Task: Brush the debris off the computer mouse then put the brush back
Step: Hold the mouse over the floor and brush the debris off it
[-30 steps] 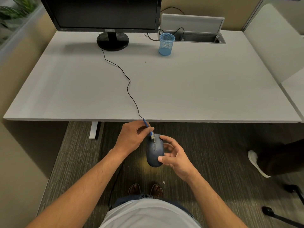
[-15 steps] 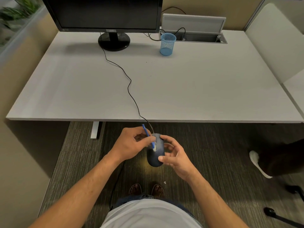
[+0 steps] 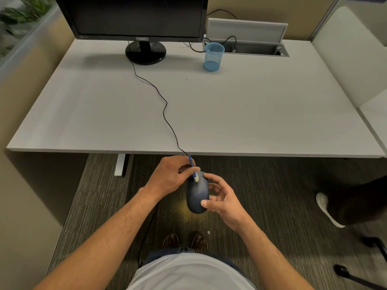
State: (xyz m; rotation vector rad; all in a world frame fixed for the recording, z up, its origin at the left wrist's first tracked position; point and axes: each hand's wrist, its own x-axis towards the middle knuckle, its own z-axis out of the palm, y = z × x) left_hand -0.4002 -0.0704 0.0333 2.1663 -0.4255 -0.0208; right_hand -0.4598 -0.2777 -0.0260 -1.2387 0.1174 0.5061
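My left hand (image 3: 170, 176) pinches a small blue brush (image 3: 192, 166) between thumb and curled fingers, its pale bristles touching the front end of a dark blue computer mouse (image 3: 197, 193), beside the scroll wheel slot. The brush handle points up and away from me, toward twelve o'clock. My right hand (image 3: 223, 198) holds the mouse from its three o'clock side: the thumb presses on the rear of the shell, and the fingers curl around the far edge and underneath. The mouse is in the air in front of my waist, over grey striped carpet (image 3: 261, 195), just short of the near edge of the desk.

The mouse's black cable (image 3: 165, 109) runs from its front end up onto the white desk (image 3: 251, 114) and winds toward eleven o'clock, reaching the round base of a black monitor (image 3: 138, 17) at the back. At twelve o'clock from my hands, near the rear of the desk, stands a blue mesh pen cup (image 3: 213, 57), just beside an open cable tray (image 3: 251, 49) with its lid raised. Below my hands, at six o'clock, my sandalled feet (image 3: 185, 240) show on the carpet, a small white scrap (image 3: 208, 232) just beside them. At three o'clock, another person's white shoe (image 3: 326, 208) and dark trouser leg enter at the edge.
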